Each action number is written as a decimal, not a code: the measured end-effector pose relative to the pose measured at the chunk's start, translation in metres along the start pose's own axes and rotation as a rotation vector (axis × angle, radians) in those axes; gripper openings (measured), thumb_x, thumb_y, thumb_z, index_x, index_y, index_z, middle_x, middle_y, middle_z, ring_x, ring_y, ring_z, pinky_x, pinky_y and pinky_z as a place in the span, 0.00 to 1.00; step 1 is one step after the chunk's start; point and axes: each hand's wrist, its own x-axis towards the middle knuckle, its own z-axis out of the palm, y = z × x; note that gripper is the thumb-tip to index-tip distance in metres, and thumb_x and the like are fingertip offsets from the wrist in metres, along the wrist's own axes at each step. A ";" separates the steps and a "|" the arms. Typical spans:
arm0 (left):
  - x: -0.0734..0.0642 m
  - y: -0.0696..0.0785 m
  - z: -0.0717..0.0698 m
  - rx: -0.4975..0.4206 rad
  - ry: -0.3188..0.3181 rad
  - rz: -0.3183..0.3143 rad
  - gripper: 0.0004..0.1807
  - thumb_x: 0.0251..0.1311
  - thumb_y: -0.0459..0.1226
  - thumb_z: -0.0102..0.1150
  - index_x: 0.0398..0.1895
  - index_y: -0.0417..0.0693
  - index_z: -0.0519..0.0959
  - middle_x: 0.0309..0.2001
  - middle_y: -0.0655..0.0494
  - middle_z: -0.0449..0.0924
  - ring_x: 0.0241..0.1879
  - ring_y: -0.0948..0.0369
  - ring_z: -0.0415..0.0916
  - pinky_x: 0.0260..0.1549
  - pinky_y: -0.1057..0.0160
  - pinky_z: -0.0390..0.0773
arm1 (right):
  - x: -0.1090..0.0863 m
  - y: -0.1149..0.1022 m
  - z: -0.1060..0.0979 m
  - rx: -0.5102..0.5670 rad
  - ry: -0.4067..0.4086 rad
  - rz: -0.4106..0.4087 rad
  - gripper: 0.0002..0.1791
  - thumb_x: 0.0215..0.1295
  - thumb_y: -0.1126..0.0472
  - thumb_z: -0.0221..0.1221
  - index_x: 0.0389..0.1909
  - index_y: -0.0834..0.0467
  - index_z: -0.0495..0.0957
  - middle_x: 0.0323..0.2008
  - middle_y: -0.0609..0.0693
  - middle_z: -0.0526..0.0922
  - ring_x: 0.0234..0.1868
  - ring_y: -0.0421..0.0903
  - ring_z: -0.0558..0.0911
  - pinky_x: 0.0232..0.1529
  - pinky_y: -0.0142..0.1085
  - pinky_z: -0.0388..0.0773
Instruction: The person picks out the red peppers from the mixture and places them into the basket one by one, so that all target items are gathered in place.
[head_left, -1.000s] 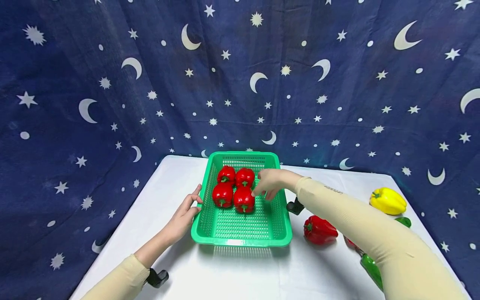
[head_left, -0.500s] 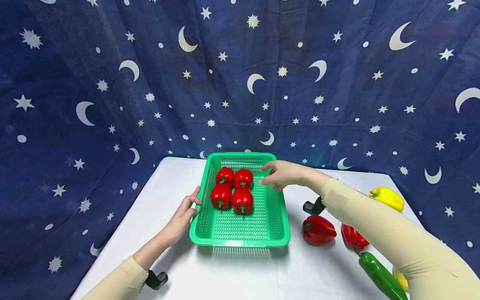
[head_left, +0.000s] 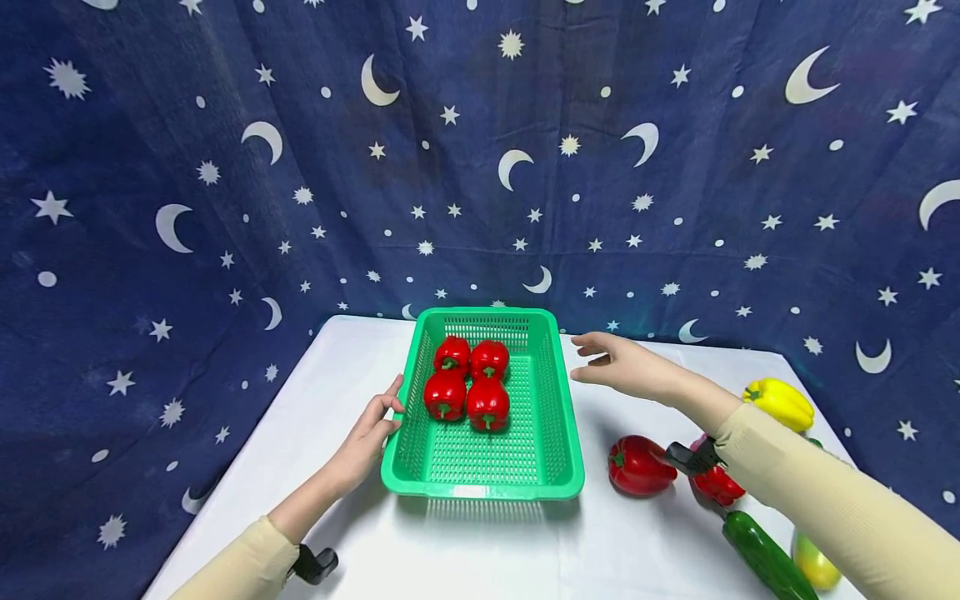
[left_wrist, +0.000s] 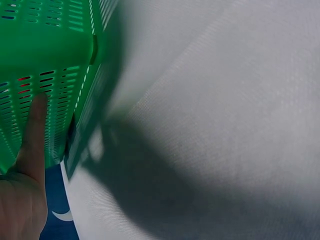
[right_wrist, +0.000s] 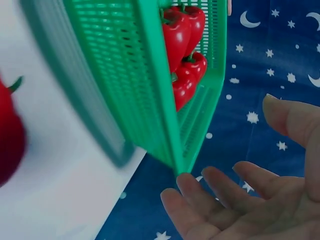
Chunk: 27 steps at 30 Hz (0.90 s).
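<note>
A green plastic basket [head_left: 482, 490] stands on the table, with several red bell peppers [head_left: 488, 405] grouped in its left half. My left hand [head_left: 362, 450] touches the basket's left side. In the left wrist view one straight finger [left_wrist: 36, 132] lies against its slotted outer wall; the other fingers are mostly hidden. To the right of the basket my right hand [head_left: 626, 367] is held in the air with nothing in it. Its fingers are spread and loosely bent, as the right wrist view shows.
On the table's right side lie two red bell peppers, one nearer the basket [head_left: 640, 467], a long green pepper [head_left: 768, 554], a yellow bell pepper [head_left: 780, 403] and a partly hidden yellow-green vegetable [head_left: 816, 562]. A blue star-and-moon cloth [head_left: 480, 150] hangs behind.
My right hand has moved right, from inside the basket beside the red peppers to outside past its right rim. The left hand stays at the basket's left side.
</note>
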 end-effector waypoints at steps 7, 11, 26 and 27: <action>0.000 -0.002 0.001 -0.007 0.004 -0.011 0.08 0.71 0.26 0.39 0.49 0.38 0.64 0.82 0.44 0.39 0.80 0.45 0.32 0.70 0.36 0.41 | -0.026 0.022 -0.007 -0.009 0.037 0.031 0.45 0.67 0.43 0.64 0.77 0.61 0.59 0.72 0.66 0.66 0.69 0.66 0.70 0.60 0.58 0.73; -0.001 -0.002 0.001 -0.003 0.009 -0.024 0.08 0.71 0.27 0.39 0.50 0.37 0.64 0.82 0.44 0.39 0.80 0.47 0.33 0.71 0.37 0.40 | -0.035 0.030 -0.007 -0.028 0.062 0.034 0.46 0.67 0.43 0.64 0.77 0.62 0.59 0.72 0.68 0.66 0.69 0.67 0.70 0.61 0.59 0.72; -0.001 -0.004 0.004 -0.009 0.027 -0.036 0.08 0.72 0.28 0.38 0.50 0.35 0.64 0.83 0.49 0.41 0.81 0.47 0.33 0.70 0.63 0.51 | -0.076 0.063 0.014 -0.006 0.038 0.134 0.49 0.66 0.43 0.65 0.77 0.65 0.54 0.73 0.70 0.60 0.69 0.74 0.64 0.58 0.65 0.71; -0.001 -0.004 0.004 -0.008 0.026 -0.041 0.08 0.72 0.28 0.38 0.50 0.36 0.63 0.83 0.50 0.41 0.81 0.47 0.33 0.69 0.65 0.51 | -0.078 0.065 0.016 -0.007 0.032 0.135 0.49 0.66 0.44 0.65 0.77 0.66 0.54 0.73 0.70 0.60 0.69 0.74 0.64 0.57 0.65 0.72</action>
